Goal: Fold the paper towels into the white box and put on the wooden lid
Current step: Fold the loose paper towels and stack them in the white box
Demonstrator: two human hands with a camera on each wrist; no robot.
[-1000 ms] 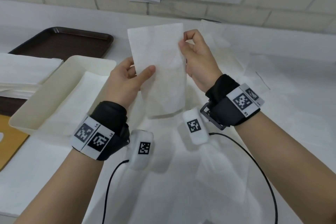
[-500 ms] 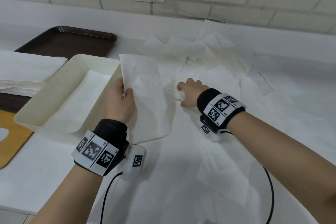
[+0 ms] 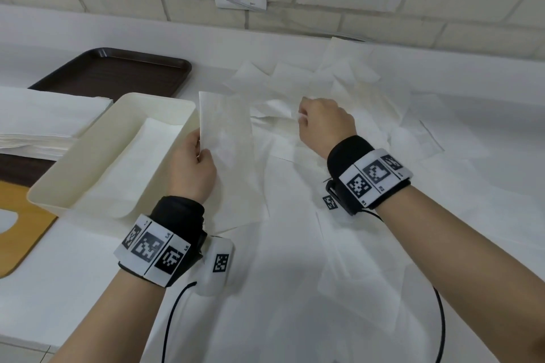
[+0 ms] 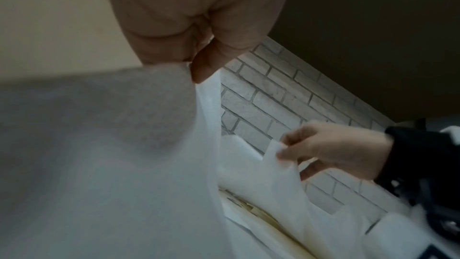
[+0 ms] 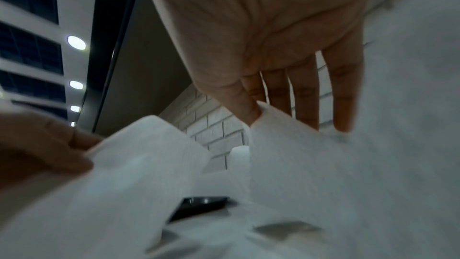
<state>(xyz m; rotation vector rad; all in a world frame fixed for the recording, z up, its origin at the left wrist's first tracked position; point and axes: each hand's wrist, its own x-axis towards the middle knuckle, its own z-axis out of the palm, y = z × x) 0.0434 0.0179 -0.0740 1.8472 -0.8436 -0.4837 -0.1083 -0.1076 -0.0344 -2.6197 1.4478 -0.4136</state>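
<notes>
Fingers (image 3: 203,156) of your left hand (image 3: 191,169) pinch the folded towel (image 3: 227,138) just right of the white box (image 3: 182,109), while your right hand (image 3: 326,124), having let go, now pinches a fresh sheet (image 3: 275,109) from the far pile, suggesting another fold begins.

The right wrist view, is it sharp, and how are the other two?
Right wrist view: dim and motion-blurred, right hand backlit. Left wrist view: dark, the white paper towel sheet fills it, out of focus. Head view: bright, sharp, wide-angle bending at the edges.
</notes>
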